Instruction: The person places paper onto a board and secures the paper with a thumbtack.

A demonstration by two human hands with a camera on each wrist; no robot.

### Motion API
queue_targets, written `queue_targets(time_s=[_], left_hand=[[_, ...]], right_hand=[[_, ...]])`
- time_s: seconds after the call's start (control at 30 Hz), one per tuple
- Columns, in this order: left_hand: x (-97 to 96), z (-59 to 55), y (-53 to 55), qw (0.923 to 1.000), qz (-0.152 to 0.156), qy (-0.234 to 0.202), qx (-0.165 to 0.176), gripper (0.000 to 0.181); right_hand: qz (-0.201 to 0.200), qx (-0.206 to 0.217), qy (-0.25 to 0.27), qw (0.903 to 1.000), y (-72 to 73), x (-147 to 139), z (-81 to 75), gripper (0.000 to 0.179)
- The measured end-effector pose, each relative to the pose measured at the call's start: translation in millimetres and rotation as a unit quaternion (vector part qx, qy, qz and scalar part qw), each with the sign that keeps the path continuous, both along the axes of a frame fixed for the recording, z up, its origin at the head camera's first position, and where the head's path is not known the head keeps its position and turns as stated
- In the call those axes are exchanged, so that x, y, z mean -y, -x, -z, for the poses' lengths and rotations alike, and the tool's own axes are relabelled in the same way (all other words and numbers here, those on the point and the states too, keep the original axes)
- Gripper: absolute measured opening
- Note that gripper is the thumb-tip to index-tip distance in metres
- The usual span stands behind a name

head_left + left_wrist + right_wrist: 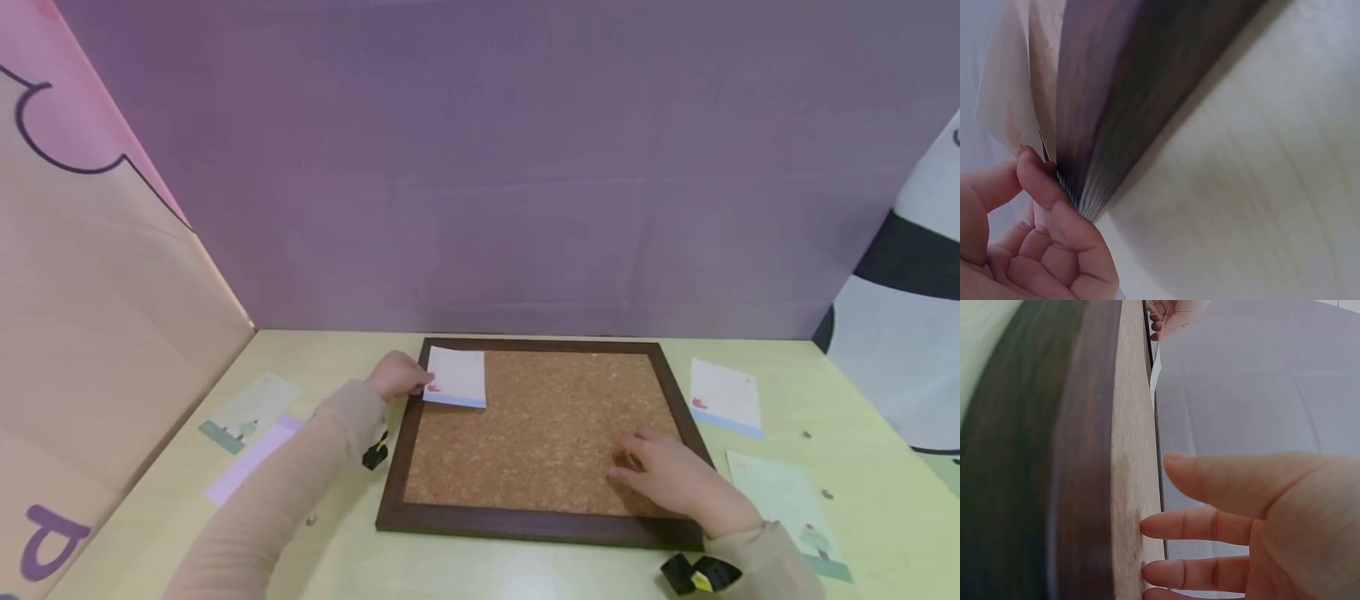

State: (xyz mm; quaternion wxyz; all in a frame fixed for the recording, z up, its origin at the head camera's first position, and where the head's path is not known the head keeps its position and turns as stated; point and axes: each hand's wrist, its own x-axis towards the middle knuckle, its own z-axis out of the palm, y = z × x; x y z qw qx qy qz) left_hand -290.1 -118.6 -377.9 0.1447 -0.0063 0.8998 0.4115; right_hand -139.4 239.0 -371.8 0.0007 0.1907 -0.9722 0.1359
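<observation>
A framed cork board (540, 450) lies on the table. My left hand (399, 375) pinches the left edge of a white paper sheet (456, 375) with a blue bottom band and a small red print, over the board's upper left corner. In the left wrist view thumb and index finger (1038, 178) meet at the sheet's edge, beside the dark frame. My right hand (660, 471) rests over the lower right of the cork with relaxed, slightly bent fingers, holding nothing. Its fingertips (1155, 526) touch the cork surface in the right wrist view.
Right of the board lie another blue-banded sheet (726, 396) and a green sheet (787, 508), with small metallic pieces (827, 494) beside them. At left are a green-edged sheet (251, 408) and a purple sheet (251, 458), partly behind the left forearm. A purple curtain (525, 167) stands behind the table.
</observation>
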Motion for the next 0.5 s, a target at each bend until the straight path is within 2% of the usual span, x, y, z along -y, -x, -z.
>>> queue_targets(time_s=[0.33,0.5], left_hand=[[-7.4,2.6,-4.6,0.9968,0.012,0.048,-0.063,0.029],[-9.9,-1.4,-6.2,0.9908,0.027,0.076,-0.109,0.018]], right_hand=[[0.001,0.003,0.009,1.0,-1.8,-0.6,2.4,0.017],[0.002,-0.003,0.0,1.0,-1.3,-0.8,1.4,0.017]])
